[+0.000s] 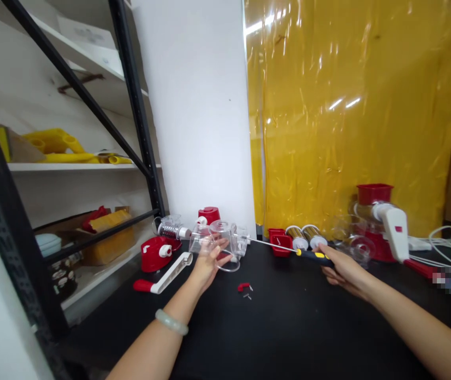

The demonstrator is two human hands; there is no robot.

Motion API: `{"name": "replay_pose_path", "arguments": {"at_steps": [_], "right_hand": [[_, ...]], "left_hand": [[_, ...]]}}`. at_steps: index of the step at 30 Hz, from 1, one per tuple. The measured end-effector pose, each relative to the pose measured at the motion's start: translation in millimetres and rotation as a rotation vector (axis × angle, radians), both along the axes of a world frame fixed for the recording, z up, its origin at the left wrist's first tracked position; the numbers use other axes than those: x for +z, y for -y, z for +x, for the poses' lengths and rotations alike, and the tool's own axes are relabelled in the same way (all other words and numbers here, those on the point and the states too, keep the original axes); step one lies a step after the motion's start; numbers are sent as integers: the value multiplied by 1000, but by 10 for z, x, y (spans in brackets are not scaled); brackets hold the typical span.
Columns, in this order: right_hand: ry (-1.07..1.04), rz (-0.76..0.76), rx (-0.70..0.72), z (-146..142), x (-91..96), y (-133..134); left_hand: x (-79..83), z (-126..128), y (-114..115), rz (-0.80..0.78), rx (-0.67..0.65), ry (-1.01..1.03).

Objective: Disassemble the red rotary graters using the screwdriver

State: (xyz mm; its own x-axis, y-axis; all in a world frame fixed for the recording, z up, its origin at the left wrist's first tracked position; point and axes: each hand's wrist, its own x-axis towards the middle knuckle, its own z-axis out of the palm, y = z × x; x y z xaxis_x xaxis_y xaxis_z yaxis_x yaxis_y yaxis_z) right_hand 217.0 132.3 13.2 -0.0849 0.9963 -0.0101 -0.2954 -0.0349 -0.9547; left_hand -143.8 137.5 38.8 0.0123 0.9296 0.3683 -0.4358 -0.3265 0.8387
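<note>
In the head view, the left hand (208, 258) has its fingers partly spread and curled around a clear plastic housing (223, 228), which it holds above the far half of the surface (308, 327), left of its middle. That grip probably steadies the housing against the push of the screwdriver (314, 257). The right hand (339, 266) is closed around the screwdriver's handle, and the shaft points left towards the housing's right end, a line that seems to suit pressure along the tool. Against clear plastic, I cannot tell whether the tip sits in a screw.

Below the hands, a small red piece (243, 287) lies with some tiny parts (248, 296) on bare surface, perhaps so they are easy to find and reach.

Towards the surface's left edge lie a white crank (172, 274) with a red grip and a red base (154, 254). Red trays (279, 244) and two metal-sided drums (304, 237) line the far edge, seemingly leaving working room in front. Near the far right corner stands a grinder (381, 221).
</note>
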Motion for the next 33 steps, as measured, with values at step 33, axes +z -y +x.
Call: {"name": "replay_pose_path", "arguments": {"at_steps": [33], "right_hand": [[-324, 123, -63, -59, 43, -28]], "left_hand": [[-21, 35, 24, -9, 36, -7]]}}
